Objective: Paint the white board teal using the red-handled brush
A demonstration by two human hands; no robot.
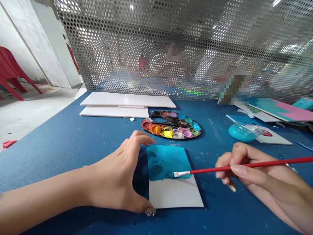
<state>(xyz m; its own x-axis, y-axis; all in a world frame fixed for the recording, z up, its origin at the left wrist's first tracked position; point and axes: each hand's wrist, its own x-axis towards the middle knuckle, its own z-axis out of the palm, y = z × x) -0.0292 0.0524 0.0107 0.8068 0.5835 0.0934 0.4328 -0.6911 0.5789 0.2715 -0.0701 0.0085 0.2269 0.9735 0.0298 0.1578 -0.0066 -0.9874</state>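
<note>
Turquoise paint [168, 158] covered about half the card [174, 195], leaving white below; left hand [121, 171] spread open alongside, right hand [259, 179] pinched the brush [207, 170].

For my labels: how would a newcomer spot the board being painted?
On the blue table, look between the left hand and right hand, nearer than the palette. The board there is turquoise at the far end, white nearer. Only this board has the brush over it.

No legible txt, labels, brands, nos. or signs in view.
</note>
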